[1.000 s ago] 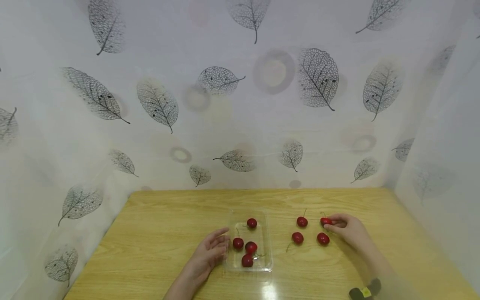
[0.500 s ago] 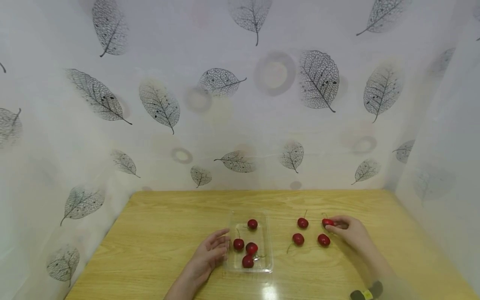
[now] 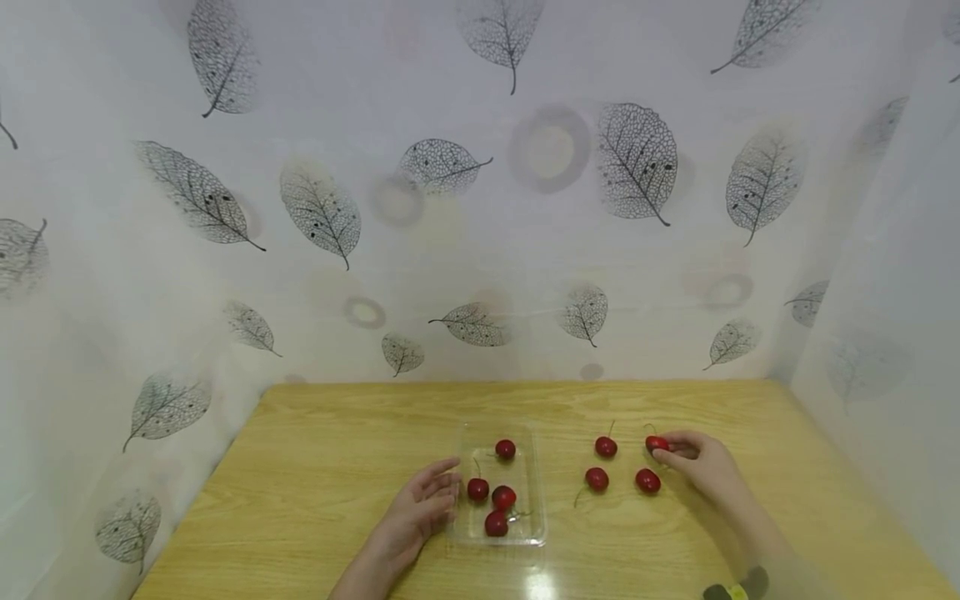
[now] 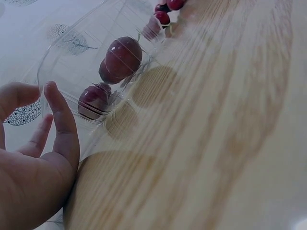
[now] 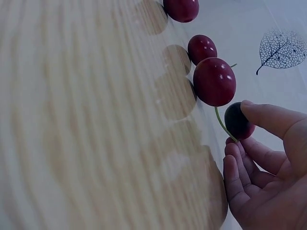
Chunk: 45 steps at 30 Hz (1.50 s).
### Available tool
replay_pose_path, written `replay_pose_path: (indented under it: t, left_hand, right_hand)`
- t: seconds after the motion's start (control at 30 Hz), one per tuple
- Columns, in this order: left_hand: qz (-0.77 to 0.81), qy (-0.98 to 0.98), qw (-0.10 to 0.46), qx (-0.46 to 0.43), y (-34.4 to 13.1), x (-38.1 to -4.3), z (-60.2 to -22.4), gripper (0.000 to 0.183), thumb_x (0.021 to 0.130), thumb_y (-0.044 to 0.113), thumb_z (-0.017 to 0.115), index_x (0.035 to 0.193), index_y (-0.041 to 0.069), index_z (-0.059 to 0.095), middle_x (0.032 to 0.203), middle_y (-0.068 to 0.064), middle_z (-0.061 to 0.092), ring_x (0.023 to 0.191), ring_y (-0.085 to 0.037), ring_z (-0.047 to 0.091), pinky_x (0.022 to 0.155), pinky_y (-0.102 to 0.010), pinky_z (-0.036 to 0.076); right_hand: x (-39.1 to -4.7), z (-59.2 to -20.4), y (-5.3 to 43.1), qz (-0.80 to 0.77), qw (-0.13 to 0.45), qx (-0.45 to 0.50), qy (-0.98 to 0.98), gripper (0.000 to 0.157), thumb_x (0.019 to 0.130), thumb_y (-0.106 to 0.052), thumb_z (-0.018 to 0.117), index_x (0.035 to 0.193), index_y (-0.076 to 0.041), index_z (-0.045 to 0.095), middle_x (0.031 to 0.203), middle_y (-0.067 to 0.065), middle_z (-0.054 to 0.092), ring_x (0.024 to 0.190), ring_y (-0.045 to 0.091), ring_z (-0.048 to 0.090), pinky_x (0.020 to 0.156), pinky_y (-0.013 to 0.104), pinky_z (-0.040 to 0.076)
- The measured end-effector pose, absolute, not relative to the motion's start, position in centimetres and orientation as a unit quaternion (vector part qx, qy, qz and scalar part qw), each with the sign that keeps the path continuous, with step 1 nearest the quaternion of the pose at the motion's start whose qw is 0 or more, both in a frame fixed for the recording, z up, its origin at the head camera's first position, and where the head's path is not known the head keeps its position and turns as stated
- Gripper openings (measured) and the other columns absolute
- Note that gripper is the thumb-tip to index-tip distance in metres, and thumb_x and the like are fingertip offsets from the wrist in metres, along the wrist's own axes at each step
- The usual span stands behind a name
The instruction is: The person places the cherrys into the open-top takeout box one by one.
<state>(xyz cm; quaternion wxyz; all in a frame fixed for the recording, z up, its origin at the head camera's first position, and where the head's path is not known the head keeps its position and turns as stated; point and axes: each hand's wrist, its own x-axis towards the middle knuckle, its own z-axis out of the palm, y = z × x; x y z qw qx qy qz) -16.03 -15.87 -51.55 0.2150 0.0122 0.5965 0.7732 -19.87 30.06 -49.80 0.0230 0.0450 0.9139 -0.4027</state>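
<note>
My right hand pinches a dark red cherry between thumb and fingertips at the right of the table. In the right wrist view that cherry shows a dark patch beside the thumb. Near it lie three more cherries, one close in front, one with its stem up and one with its stem toward me. My left hand, its fingers loosely bent, has its fingertips right at the left wall of a clear plastic box. Inside the box are several cherries, including a cherry close to the near wall.
The wood-grain table is glossy and reflects light near its front edge. A pale leaf-printed sheet rises behind it and along both sides. A dark band with a yellow tag is at the right wrist.
The view has shifted slightly, so everything sits a little lower in the frame. Both hands stay in place, the right one still pinching the same cherry.
</note>
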Motion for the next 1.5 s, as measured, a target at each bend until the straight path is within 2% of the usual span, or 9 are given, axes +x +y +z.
replay_pose_path:
  t: [0.23, 0.43, 0.6, 0.83, 1.03, 1.5]
  left_hand:
    - [0.774, 0.594, 0.217, 0.011, -15.8, -16.1, -51.6, 0.066, 0.101, 0.005, 0.063, 0.162, 0.001, 0.036, 0.137, -0.003, 0.057, 0.113, -0.008, 0.06, 0.087, -0.021, 0.058]
    - [0.773, 0.596, 0.216, 0.007, -15.7, -16.1, -51.6, 0.067, 0.102, 0.005, 0.063, 0.162, 0.001, 0.036, 0.138, -0.004, 0.057, 0.113, -0.009, 0.06, 0.087, -0.022, 0.058]
    - [0.771, 0.599, 0.216, 0.003, -15.7, -16.2, -51.5, 0.067, 0.101, 0.006, 0.064, 0.162, 0.001, 0.036, 0.138, -0.004, 0.058, 0.113, -0.009, 0.06, 0.088, -0.023, 0.057]
    - [0.771, 0.599, 0.215, 0.006, -15.8, -16.1, -51.4, 0.067, 0.101, 0.006, 0.063, 0.162, 0.001, 0.035, 0.138, -0.004, 0.058, 0.113, -0.009, 0.06, 0.088, -0.023, 0.057]
    - [0.772, 0.597, 0.217, 0.001, -15.8, -16.1, -51.4, 0.065, 0.101, 0.007, 0.065, 0.161, 0.002, 0.038, 0.137, -0.004, 0.059, 0.112, -0.008, 0.061, 0.087, -0.022, 0.057]
    - [0.775, 0.594, 0.217, 0.0, -15.8, -16.0, -51.4, 0.065, 0.102, 0.008, 0.066, 0.161, 0.002, 0.039, 0.136, -0.004, 0.06, 0.112, -0.007, 0.062, 0.086, -0.021, 0.058]
  right_hand:
    - [-19.9, -49.6, 30.0, -0.406, 0.018, 0.046, 0.912, 0.048, 0.099, -0.026, 0.076, 0.132, 0.007, 0.066, 0.12, 0.022, 0.075, 0.098, 0.014, 0.07, 0.085, 0.025, 0.05]
    - [-19.7, -49.4, 29.7, -0.41, 0.02, 0.045, 0.911, 0.051, 0.099, -0.03, 0.077, 0.133, 0.006, 0.066, 0.124, 0.023, 0.075, 0.103, 0.019, 0.072, 0.085, 0.023, 0.05]
    - [-19.6, -48.8, 29.2, -0.41, 0.019, 0.039, 0.911, 0.051, 0.098, -0.031, 0.077, 0.133, 0.005, 0.067, 0.124, 0.023, 0.075, 0.106, 0.023, 0.073, 0.087, 0.026, 0.05]
    - [-19.4, -48.0, 28.3, -0.422, 0.022, 0.036, 0.906, 0.05, 0.098, -0.031, 0.076, 0.134, 0.003, 0.067, 0.124, 0.02, 0.075, 0.102, 0.014, 0.07, 0.09, 0.027, 0.049]
    - [-19.3, -47.3, 27.4, -0.428, 0.012, 0.017, 0.903, 0.047, 0.098, -0.027, 0.077, 0.132, 0.003, 0.068, 0.118, 0.018, 0.077, 0.096, 0.008, 0.068, 0.087, 0.026, 0.051]
    - [-18.9, -46.0, 24.9, -0.432, 0.003, -0.002, 0.902, 0.045, 0.096, -0.028, 0.079, 0.131, -0.001, 0.07, 0.119, 0.019, 0.075, 0.103, 0.021, 0.07, 0.088, 0.034, 0.056]
